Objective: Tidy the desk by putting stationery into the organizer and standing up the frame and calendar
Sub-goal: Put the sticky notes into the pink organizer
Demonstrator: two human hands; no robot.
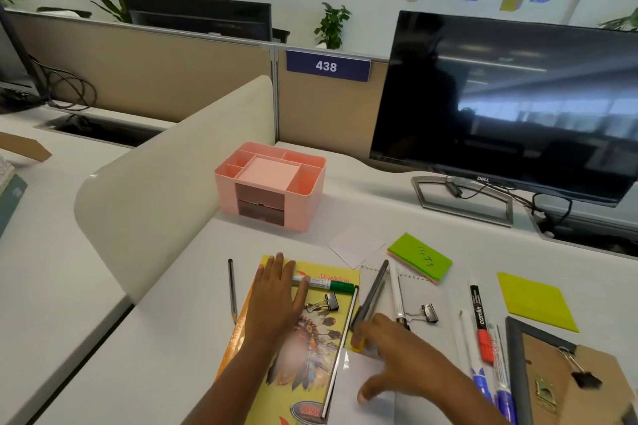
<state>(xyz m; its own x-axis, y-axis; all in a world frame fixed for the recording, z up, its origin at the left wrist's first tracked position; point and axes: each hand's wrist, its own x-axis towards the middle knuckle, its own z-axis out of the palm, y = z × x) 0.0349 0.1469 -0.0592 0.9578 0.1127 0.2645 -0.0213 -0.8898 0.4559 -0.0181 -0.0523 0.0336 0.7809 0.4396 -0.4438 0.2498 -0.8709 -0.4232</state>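
- Our left hand [276,290] lies flat, fingers straight, on the yellow book [310,338] near the desk's [172,321] front edge.
- Our right hand [397,352] touches the grey pen's [371,293] lower end, thumb splayed; whether it grips, we cannot tell.
- The pink organizer [272,183] stands at the far edge.

white desk [345,214], beige partitions [145,76], dark monitor [511,107]

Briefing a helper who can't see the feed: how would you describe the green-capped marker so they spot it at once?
From the pink organizer at the back, come forward to the yellow book. The marker lies across the book's top, under the fingers of the left hand. Only it has a green cap: the red-capped marker and blue-capped markers lie off to the right.
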